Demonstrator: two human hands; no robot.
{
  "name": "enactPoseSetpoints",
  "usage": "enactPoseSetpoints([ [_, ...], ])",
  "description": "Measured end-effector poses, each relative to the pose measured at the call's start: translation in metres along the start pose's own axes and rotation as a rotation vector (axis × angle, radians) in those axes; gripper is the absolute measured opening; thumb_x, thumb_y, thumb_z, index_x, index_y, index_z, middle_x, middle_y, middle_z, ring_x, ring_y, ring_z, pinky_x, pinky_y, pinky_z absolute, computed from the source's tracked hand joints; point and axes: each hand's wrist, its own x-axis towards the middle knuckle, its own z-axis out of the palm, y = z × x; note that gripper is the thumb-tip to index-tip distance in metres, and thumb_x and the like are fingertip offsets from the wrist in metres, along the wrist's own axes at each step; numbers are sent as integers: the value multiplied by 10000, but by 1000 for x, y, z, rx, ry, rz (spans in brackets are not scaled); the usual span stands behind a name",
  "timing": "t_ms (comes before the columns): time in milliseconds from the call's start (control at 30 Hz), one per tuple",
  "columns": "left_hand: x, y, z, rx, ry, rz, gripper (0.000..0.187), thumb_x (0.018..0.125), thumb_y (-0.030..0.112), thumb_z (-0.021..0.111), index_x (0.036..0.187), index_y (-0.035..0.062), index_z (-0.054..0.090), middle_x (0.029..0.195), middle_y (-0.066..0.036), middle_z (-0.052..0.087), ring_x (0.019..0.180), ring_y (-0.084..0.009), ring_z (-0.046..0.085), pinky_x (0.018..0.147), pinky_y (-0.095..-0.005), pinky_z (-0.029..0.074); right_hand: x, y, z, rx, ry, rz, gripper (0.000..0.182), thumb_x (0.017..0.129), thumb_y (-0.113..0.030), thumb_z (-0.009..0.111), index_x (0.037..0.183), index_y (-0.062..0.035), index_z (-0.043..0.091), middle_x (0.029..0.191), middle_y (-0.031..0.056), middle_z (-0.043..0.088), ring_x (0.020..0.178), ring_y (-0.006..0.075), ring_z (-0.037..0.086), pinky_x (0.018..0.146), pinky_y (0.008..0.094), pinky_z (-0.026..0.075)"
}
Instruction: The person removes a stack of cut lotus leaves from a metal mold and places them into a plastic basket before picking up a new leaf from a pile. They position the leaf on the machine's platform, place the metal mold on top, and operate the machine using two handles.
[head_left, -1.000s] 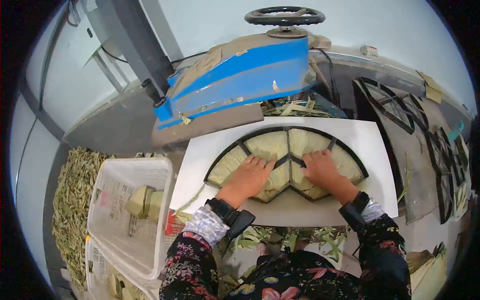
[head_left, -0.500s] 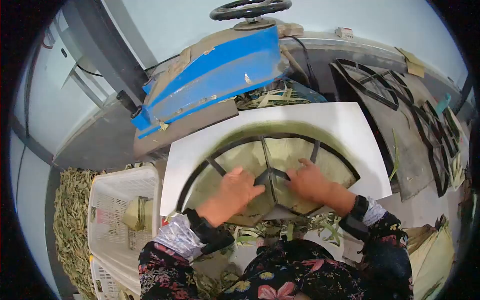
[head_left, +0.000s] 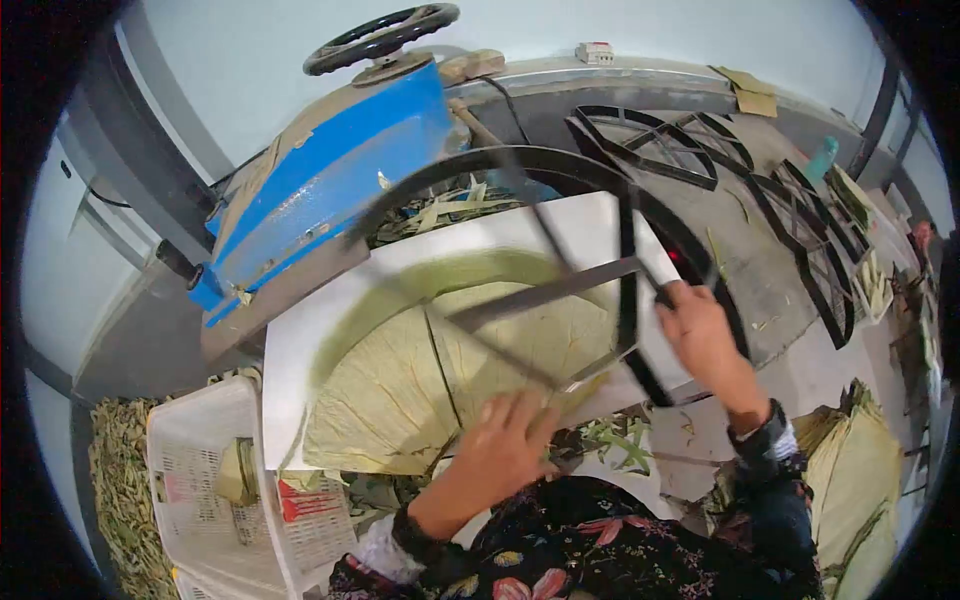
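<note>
My right hand [head_left: 703, 338] is closed around a bar of a black metal cutting die [head_left: 545, 296], a fan-shaped frame with several blades, tilted and raised above the board. Parts of it are blurred. Below it, pale green dried leaves [head_left: 375, 385], cut to a fan shape with a dark slit down the middle, lie on a white board [head_left: 300, 345]. My left hand [head_left: 500, 450] rests at the near edge of the leaves, fingers stretched out over them. Its thumb is partly hidden.
Behind the board stands a blue machine [head_left: 340, 165] with a black handwheel [head_left: 385, 38]. More black cutting dies [head_left: 650, 145] lie on the right. A white plastic basket [head_left: 205, 405] holds a leaf bundle [head_left: 237, 470]. Large dried leaves [head_left: 855, 470] are at lower right, scraps [head_left: 120, 490] at left.
The cutting die has come up off the leaves and shifted right, held by my right hand. My left hand has let go of it and moved to the leaves' near edge. The view has turned right.
</note>
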Motion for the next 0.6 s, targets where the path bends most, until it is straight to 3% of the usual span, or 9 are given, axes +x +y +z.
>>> enactPoseSetpoints([
  [33,0,-12,16,119,27,-24,549,633,284,744,1089,47,551,1019,-96,522,932,-290,552,735,-377,488,-9,32,4,46,85,37,218,817,-175,583,933,0,529,734,236,587,716,411,562,653,486,451],
  [133,2,-21,34,312,27,-67,554,614,266,731,1082,36,543,1025,-103,515,940,-270,530,743,-363,480,-27,104,-5,-62,-14,248,245,840,-178,571,953,36,530,746,271,581,712,459,551,635,491,453],
  [200,2,-21,39,391,-10,-101,540,615,242,712,1081,31,539,1009,-103,519,929,-261,524,739,-358,477,-41,163,-2,-106,79,148,286,856,-205,552,997,44,539,792,278,587,750,460,562,654,499,455],
  [233,4,-22,41,427,-17,-87,512,631,211,675,1085,21,535,989,-104,523,905,-253,525,728,-347,474,-50,197,3,-212,-62,369,302,868,-234,532,993,41,539,818,278,587,774,460,559,672,497,453],
  [300,5,-21,48,468,-28,-97,485,648,179,638,1090,10,531,968,-106,527,881,-245,525,716,-337,471,-62,242,2,-282,-124,456,293,881,-228,511,1048,12,530,894,275,592,846,443,563,697,484,452],
  [367,6,-20,54,498,4,-66,461,686,126,570,1123,-11,516,929,-112,534,874,-246,532,703,-319,478,-71,261,0,-199,-32,450,339,872,-195,529,1144,6,508,942,262,604,879,420,579,725,468,461],
  [467,9,-14,39,435,-35,-75,489,703,102,557,1170,-29,496,930,-152,551,849,-271,553,688,-334,489,-79,288,1,-355,-154,595,380,858,-273,502,1079,35,518,958,304,586,897,447,564,754,486,444],
  [533,5,-17,39,336,53,-171,499,709,75,559,1191,-31,485,959,-176,558,854,-290,566,697,-350,492,-117,417,45,-483,-171,564,438,876,-346,478,1086,36,518,942,306,590,909,452,564,755,490,444],
  [600,-4,-20,30,249,155,-262,511,714,47,561,1212,-33,474,988,-200,565,860,-309,579,706,-367,496,-73,302,5,-430,-266,727,524,876,-432,463,1125,28,496,992,299,578,960,439,554,774,477,445],
])
